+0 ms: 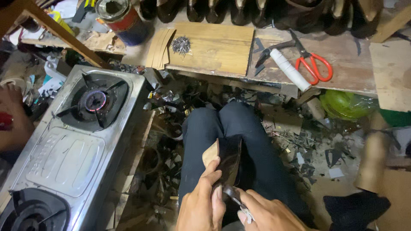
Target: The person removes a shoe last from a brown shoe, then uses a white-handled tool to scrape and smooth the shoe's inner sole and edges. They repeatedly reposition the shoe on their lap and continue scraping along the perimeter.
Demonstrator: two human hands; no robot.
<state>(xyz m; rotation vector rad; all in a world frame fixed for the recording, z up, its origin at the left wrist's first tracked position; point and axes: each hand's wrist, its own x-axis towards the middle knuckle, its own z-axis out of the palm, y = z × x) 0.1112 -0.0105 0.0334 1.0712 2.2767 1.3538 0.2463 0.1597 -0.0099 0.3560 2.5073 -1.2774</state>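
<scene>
My left hand (200,204) grasps a dark shoe upper (227,158) with a tan lining, thumb and fingers (212,167) clamped on its near edge, holding it upright over my knees in dark trousers (239,128). My right hand (267,214) sits just beside the left one, its fingers clenched on a small metal tool (234,197) whose tip touches the lower edge of the upper. Beyond my fingers, past the knees, a low wooden tabletop (342,55) carries a light wooden board (218,47) with a pile of small nails (181,44), red-handled scissors (311,63) and a white roll (290,69) just beside them. A row of dark shoes (257,10) stands at its far edge. Far to the left of my fingers lies a steel gas stove (68,145) with one burner lit (95,101). Dark scraps (308,145) litter the floor to the right of my knees
</scene>
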